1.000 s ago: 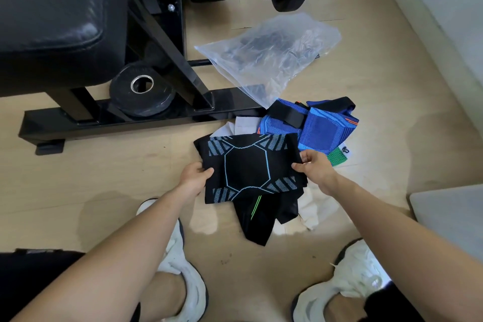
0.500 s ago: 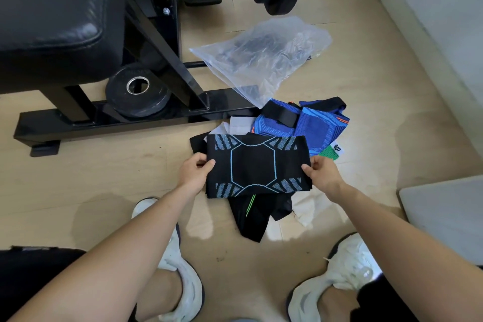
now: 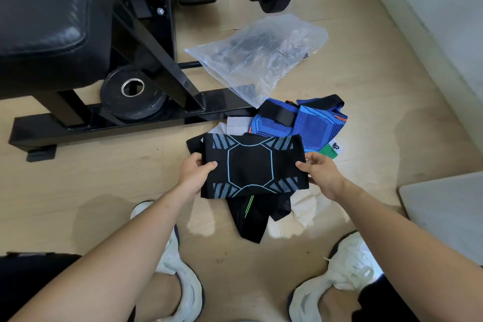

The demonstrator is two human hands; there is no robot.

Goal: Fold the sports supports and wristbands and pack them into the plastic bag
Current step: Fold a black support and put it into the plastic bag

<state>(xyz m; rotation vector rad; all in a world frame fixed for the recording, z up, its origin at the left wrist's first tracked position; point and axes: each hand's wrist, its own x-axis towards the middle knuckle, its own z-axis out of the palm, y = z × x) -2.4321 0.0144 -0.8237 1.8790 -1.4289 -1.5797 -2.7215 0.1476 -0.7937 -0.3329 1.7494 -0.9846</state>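
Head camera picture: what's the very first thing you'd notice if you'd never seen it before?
The black support with light-blue lines stands out first, gripped at its ends by the left hand and the right hand in the middle of the picture. Just behind it lie bright blue supports, and further back a clear plastic bag lies beside the black bench frame.
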